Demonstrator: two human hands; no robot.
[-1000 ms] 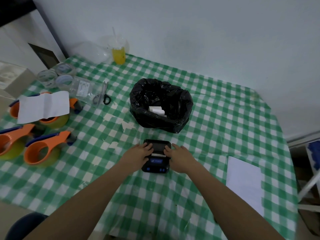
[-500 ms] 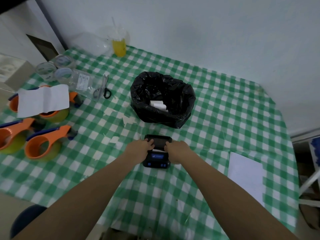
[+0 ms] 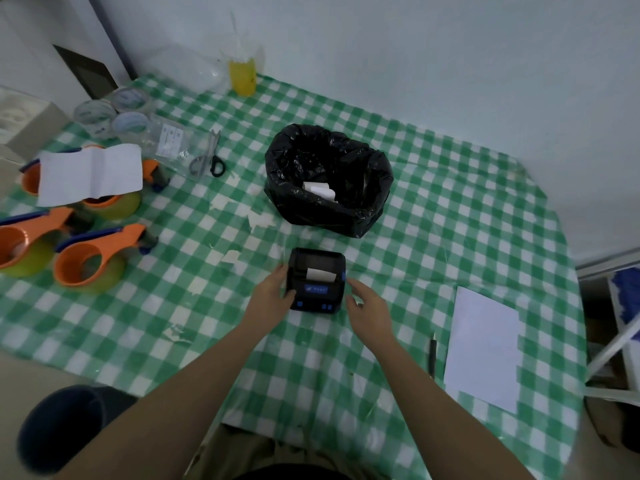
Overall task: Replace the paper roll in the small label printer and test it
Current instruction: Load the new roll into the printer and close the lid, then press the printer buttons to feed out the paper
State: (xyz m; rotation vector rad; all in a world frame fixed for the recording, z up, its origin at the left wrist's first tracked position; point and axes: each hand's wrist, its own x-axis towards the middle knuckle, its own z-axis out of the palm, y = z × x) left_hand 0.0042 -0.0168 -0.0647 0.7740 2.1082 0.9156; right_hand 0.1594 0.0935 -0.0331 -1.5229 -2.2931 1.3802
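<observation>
The small black label printer [image 3: 317,279] with blue buttons sits on the green checked tablecloth [image 3: 433,237], its lid down. A short white strip of paper [image 3: 321,274] sticks out of its slot. My left hand [image 3: 272,294] holds the printer's left side. My right hand [image 3: 367,306] hovers just off the right side, fingers apart, not touching as far as I can tell. Behind the printer stands a bin lined with a black bag [image 3: 329,178], with white paper rolls [image 3: 320,190] inside.
Orange tape dispensers [image 3: 93,261] and a white sheet [image 3: 90,174] lie at the left, with scissors [image 3: 209,157] and tape rolls [image 3: 114,114] behind. A yellow drink cup [image 3: 243,74] stands by the wall. White paper [image 3: 483,348] and a pen [image 3: 433,351] lie at the right.
Both hands had pressed on the printer's lid; now the lid is shut with paper showing. The left hand dropped to the printer's side and the right hand pulled away to the right.
</observation>
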